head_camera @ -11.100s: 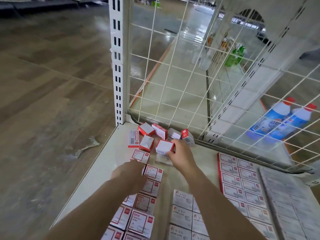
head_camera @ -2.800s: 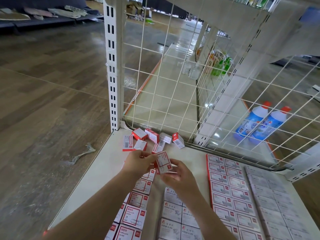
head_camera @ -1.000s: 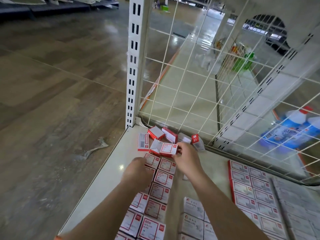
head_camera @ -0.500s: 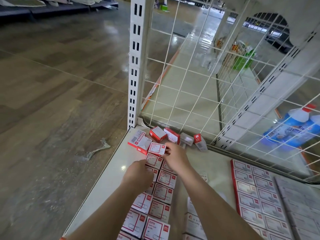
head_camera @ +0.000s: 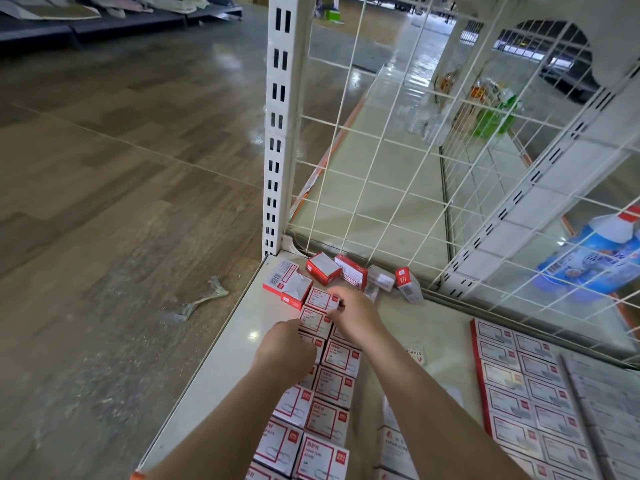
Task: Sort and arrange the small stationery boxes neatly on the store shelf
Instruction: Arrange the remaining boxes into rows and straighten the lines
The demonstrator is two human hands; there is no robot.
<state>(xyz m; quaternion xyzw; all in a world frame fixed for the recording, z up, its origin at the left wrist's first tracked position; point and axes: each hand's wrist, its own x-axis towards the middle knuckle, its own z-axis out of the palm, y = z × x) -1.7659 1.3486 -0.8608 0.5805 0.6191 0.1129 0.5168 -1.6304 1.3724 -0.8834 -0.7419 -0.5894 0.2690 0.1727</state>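
Note:
Two rows of red-and-white paper clip boxes (head_camera: 335, 386) run up the left of the cream shelf (head_camera: 225, 358). My right hand (head_camera: 353, 315) pinches the far box of the left row (head_camera: 320, 300), which lies flat on the shelf. My left hand (head_camera: 285, 349) rests with curled fingers on the boxes just behind it, and its fingertips are hidden. Several loose boxes (head_camera: 322, 268) lie jumbled at the back corner, one of them open-flapped (head_camera: 287, 282).
A white slotted upright (head_camera: 277, 133) and wire mesh back (head_camera: 381, 168) close the shelf's far side. Flat rows of larger red-edged boxes (head_camera: 512, 386) fill the right. Blue bottles (head_camera: 588, 258) stand behind the mesh. A wooden floor with a scrap (head_camera: 201, 301) lies to the left.
My right hand has brought the box from the pile down onto the far end of the left row. The barcode box and the open-flapped one were pushed left. The camera has moved closer.

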